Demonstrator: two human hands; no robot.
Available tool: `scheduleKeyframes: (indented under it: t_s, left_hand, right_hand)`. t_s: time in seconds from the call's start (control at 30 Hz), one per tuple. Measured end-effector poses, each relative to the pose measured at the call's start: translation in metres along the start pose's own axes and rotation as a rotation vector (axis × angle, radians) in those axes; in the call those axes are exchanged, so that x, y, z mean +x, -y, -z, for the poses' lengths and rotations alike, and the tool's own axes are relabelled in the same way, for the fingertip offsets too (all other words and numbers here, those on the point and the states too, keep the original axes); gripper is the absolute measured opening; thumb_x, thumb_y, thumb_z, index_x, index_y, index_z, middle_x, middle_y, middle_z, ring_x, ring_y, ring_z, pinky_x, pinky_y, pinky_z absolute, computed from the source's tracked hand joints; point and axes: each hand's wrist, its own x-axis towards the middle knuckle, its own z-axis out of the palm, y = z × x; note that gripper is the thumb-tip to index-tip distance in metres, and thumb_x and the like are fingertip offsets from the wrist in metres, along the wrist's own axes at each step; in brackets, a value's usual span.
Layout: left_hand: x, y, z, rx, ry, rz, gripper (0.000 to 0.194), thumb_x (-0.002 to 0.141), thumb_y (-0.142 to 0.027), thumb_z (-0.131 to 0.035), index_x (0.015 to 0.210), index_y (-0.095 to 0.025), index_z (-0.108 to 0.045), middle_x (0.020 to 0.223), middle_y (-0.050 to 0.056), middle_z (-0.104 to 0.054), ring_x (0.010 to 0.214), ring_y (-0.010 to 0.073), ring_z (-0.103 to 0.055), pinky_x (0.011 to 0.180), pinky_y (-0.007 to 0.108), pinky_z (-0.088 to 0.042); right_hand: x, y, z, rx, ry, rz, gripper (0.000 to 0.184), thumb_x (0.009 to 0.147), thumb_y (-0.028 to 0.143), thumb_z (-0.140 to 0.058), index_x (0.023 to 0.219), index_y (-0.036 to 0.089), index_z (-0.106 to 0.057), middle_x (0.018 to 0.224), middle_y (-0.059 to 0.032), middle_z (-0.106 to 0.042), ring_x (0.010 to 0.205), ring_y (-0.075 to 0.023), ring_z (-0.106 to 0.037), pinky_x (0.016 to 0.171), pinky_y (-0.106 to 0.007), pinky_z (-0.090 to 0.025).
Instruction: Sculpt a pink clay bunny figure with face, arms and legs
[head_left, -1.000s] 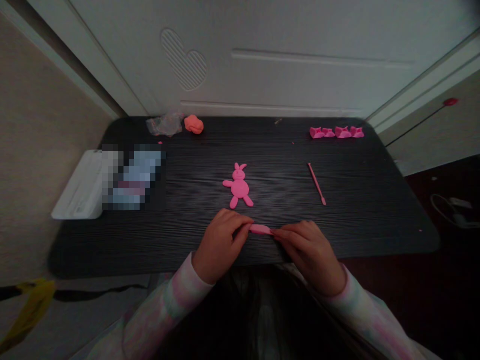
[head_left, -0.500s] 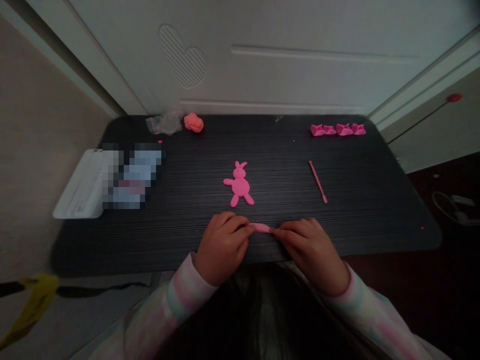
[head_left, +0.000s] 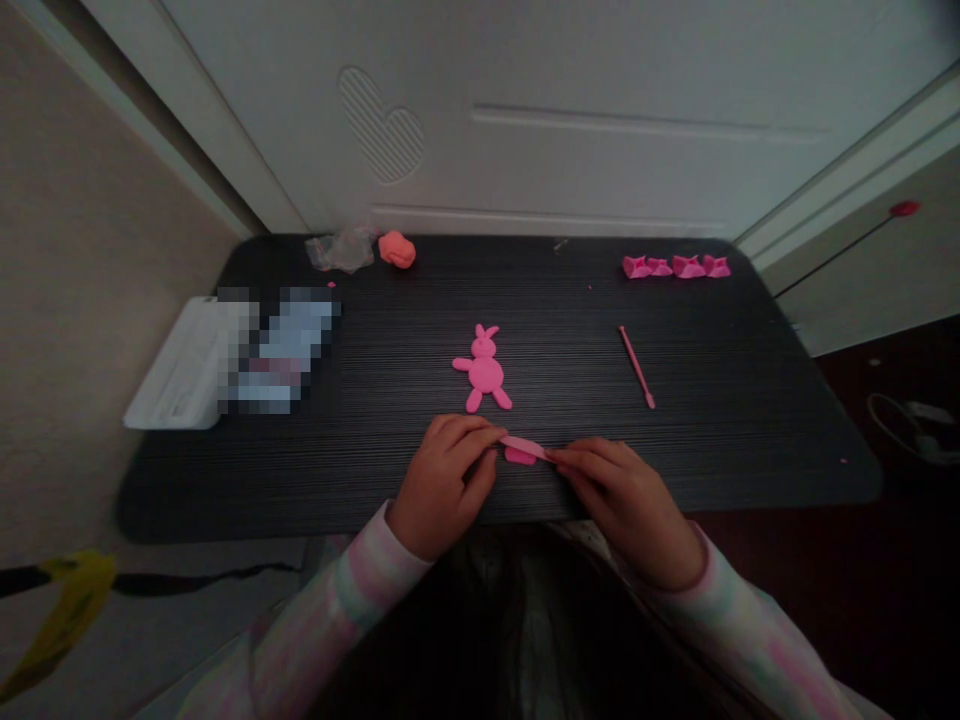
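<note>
Between my two hands runs a slim, flat, pale pink strip [head_left: 523, 446] that looks like a plastic clay knife. My left hand [head_left: 454, 487] pinches its left end, and my right hand [head_left: 626, 505] pinches the right end. Just below it, a small brighter pink piece of clay [head_left: 520, 457] lies on the table, partly covered by the strip; whether they touch I cannot tell. Beyond my left hand lies a flat pink clay rabbit [head_left: 486, 375] with a round belly, two ears, two legs and one arm on its left side.
On the dark table [head_left: 405, 330], a thin pink stick tool [head_left: 636, 366] lies at the right. Pink folded pieces [head_left: 676, 267] line the back right. An orange clay lump [head_left: 397, 250] and clear plastic wrap [head_left: 341, 250] sit back left, near a white tray [head_left: 180, 365].
The strip is now tilted and slightly raised, showing more of the pink clay piece beneath it. Both hands keep their pinch. The whole view has shifted a little.
</note>
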Motion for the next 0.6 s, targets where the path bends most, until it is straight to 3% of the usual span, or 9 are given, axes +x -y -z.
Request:
scheduleKeyframes:
  t_s: [0.13,0.27,0.6]
  left_hand:
    - [0.0011,-0.0003,0.0005,-0.012,-0.116,0.049,0.02,0.077,-0.015,-0.049,0.095,-0.014,-0.058,0.092,0.006,-0.059,0.09,0.0164,-0.05,0.081,0.033,-0.043]
    - [-0.0004,-0.0011,0.0013,0.023,-0.127,-0.001,0.019,0.077,-0.014,-0.05,0.093,-0.014,-0.06,0.09,0.006,-0.06,0.089,0.016,-0.051,0.081,0.032,-0.043]
    - [-0.0067,-0.0043,0.0016,0.221,0.03,-0.19,0.021,0.076,-0.013,-0.048,0.089,-0.017,-0.063,0.089,0.004,-0.063,0.087,0.0194,-0.047,0.073,0.034,-0.041]
  right_hand:
    - [0.0008,-0.0013,0.0005,0.097,-0.011,-0.068,0.021,0.083,0.018,-0.045,0.098,0.021,-0.06,0.087,-0.0043,-0.061,0.079,-0.0162,-0.054,0.07,-0.031,-0.043]
    - [-0.0006,-0.0017,0.0021,0.065,-0.022,-0.03,0.022,0.083,0.018,-0.044,0.098,0.021,-0.06,0.087,-0.005,-0.061,0.079,-0.0168,-0.053,0.069,-0.032,-0.042]
    - [-0.0089,-0.0027,-0.0013,-0.121,-0.046,0.127,0.027,0.084,0.015,-0.042,0.102,0.023,-0.06,0.084,-0.0041,-0.062,0.072,-0.0155,-0.048,0.064,-0.03,-0.033]
